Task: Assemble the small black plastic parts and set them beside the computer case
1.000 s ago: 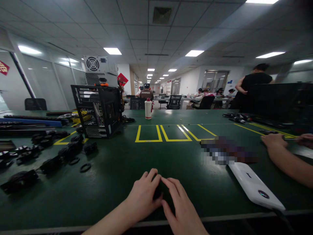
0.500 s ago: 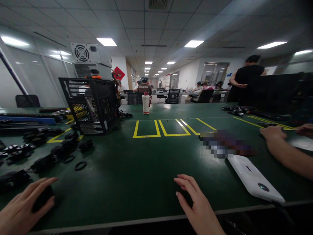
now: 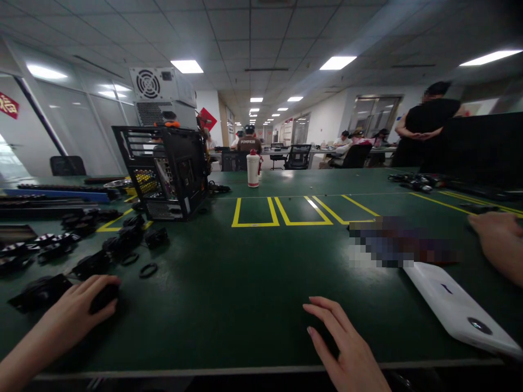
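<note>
At the lower left my left hand point(image 3: 84, 305) is closed round a black rounded object point(image 3: 105, 298), fingers over its top and thumb along its near side. Its exact kind I cannot make out. Beside that hand lies a row of several similar black parts point(image 3: 92, 264), with two black rings point(image 3: 148, 270) close by. My right hand point(image 3: 347, 337) is over the near part of the green table point(image 3: 229, 305), thumb and fingers apart, nothing in it. To its right lies a white device point(image 3: 453, 305) with a round dark window.
A black computer case point(image 3: 171, 169) carries silver power supplies point(image 3: 161, 90) at the left. Behind the yellow tape outlines point(image 3: 255, 224) stands a white bottle point(image 3: 253, 171). A co-worker's hand point(image 3: 500, 239) rests at the right edge, near a dark monitor point(image 3: 486, 147). Other people sit farther back.
My left hand has moved right and away from me, and its fingers have closed on the black object. My right hand keeps its open shape. The whole view has shifted slightly.
</note>
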Available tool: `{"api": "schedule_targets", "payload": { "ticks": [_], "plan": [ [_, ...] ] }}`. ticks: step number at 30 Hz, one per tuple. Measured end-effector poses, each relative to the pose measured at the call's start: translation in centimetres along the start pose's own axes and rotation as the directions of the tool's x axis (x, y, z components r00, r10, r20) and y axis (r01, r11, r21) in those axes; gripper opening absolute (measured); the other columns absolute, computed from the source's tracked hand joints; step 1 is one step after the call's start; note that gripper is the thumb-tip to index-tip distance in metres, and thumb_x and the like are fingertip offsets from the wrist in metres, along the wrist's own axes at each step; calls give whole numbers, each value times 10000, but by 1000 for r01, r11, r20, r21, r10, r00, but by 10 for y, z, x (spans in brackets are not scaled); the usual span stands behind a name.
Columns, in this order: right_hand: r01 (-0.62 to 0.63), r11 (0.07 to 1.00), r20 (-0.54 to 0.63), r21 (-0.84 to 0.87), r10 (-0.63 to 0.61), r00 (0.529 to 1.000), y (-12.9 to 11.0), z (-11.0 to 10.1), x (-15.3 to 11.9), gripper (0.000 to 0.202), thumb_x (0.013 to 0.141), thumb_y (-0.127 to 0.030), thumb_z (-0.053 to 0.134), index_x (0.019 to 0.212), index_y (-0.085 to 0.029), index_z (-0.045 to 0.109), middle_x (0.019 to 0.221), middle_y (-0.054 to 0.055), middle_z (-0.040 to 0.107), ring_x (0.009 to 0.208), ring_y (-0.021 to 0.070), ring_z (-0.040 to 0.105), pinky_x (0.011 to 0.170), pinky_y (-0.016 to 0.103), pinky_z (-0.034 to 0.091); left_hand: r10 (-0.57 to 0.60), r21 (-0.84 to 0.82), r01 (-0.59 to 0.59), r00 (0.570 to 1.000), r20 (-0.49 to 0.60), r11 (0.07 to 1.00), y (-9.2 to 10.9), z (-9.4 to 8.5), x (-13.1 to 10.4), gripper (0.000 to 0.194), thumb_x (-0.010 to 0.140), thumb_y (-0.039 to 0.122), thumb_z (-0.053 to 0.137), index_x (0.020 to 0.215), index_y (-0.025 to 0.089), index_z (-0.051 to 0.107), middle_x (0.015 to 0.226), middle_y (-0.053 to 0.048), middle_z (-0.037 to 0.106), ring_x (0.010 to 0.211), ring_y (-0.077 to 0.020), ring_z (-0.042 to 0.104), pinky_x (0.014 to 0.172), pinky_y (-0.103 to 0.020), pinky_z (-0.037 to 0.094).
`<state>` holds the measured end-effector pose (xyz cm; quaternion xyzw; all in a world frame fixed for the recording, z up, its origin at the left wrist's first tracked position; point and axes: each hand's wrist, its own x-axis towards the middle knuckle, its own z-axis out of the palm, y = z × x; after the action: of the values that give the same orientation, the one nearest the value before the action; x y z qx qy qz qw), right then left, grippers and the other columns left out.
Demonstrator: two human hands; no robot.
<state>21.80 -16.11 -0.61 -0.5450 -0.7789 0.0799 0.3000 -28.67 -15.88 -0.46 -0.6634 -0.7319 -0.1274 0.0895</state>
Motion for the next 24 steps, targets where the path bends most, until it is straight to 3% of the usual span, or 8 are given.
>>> {"api": "schedule_targets", "payload": {
  "ticks": [3,6,11,14,18,21,24],
  "plan": [
    [18,999,-3,-28,-18,1000,0,1,1,288,803,-301,422,1075,-262,507,1159,64,496,1034,184,538,844,317,489,120,-23,-119,992,47,993,46,-12,31,319,729,465,386,1000,316,464,1030,48,562,900,-182,535,816,-292,401],
    [42,998,2,-49,-42,999,1,3,1,284,803,-297,426,1069,-260,516,1141,66,512,1011,181,554,821,308,503,243,17,-243,970,23,970,77,-24,84,345,742,446,393,1021,257,464,1074,16,524,922,-186,511,841,-295,373],
    [81,994,-29,-78,-84,996,3,7,1,286,793,-284,445,1064,-255,530,1120,69,537,996,187,566,801,294,513,310,94,-307,951,-17,947,85,-26,190,368,705,349,457,1032,180,468,1087,-55,517,983,-223,490,879,-326,343],
    [91,991,-37,-98,-95,995,5,7,1,289,788,-280,456,1065,-258,535,1115,67,546,986,183,573,797,282,515,281,108,-281,960,18,954,76,-12,232,372,701,304,457,1051,176,466,1099,-54,524,1030,-220,471,888,-315,344],
    [124,986,-42,-111,-129,991,8,7,1,291,784,-280,464,1062,-257,546,1104,68,561,972,183,582,790,272,519,216,88,-232,963,164,969,57,16,250,415,665,264,474,1071,173,477,1122,-46,531,1006,-201,494,880,-271,360],
    [150,981,-34,-123,-156,987,9,7,1,287,784,-277,468,1057,-254,551,1094,70,571,964,179,587,780,260,523,181,82,-209,948,262,975,46,33,246,427,639,268,492,1056,174,499,1100,-45,551,967,-198,520,853,-260,380],
    [158,978,-49,-136,-166,985,9,8,1,287,781,-274,475,1056,-250,552,1090,72,576,961,180,590,772,259,527,142,98,-177,947,288,979,42,40,241,447,645,286,484,1078,176,488,1099,-66,553,931,-206,540,818,-276,400]
  ]
}}
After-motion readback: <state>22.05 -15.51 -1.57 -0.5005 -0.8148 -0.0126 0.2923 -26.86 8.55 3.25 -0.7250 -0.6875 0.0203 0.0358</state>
